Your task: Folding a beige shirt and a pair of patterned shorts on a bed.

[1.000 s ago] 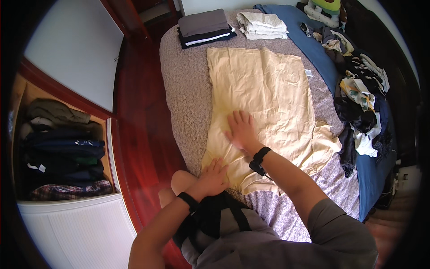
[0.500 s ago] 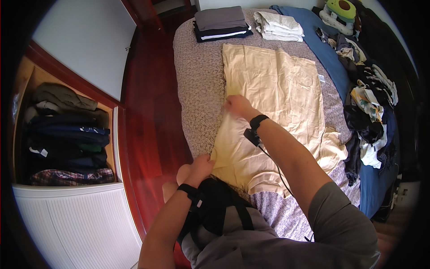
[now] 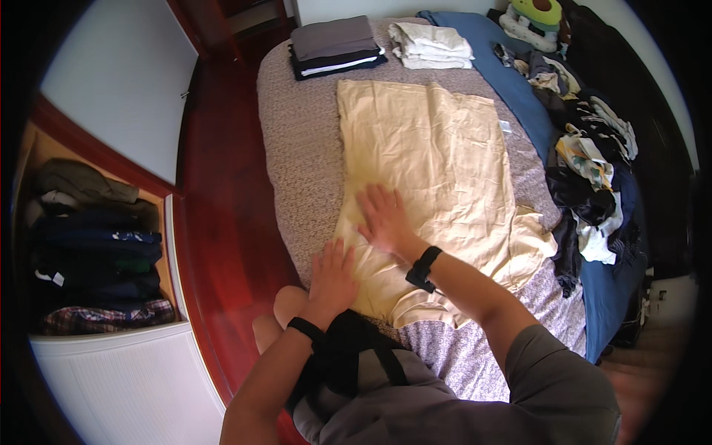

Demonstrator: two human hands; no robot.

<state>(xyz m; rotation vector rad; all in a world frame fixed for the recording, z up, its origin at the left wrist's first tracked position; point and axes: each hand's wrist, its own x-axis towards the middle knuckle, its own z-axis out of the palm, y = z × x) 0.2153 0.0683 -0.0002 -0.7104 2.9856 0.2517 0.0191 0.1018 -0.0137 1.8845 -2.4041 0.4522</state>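
A pale yellow T-shirt (image 3: 437, 163) lies spread on the bed, its neckline toward me and its hem toward the far end. Light creases run across its body. My right hand (image 3: 386, 219) rests flat on the shirt near its left side, fingers spread. At the shirt's near left sleeve, my left hand (image 3: 333, 278) lies with its fingers stretched out, touching the fabric's edge. Neither hand grips anything. Dark bands circle both wrists.
Folded dark and grey clothes (image 3: 335, 46) and a folded white stack (image 3: 430, 46) sit at the bed's far end. Jumbled clothes (image 3: 589, 170) lie along the right on a blue cloth (image 3: 489, 63). An open cabinet (image 3: 104, 245) with clothes stands left, past the red wooden floor (image 3: 222, 222).
Both hands have let go of the shirt's left edge and opened flat on it. My right hand has come nearer to me. The whole view has shifted slightly.
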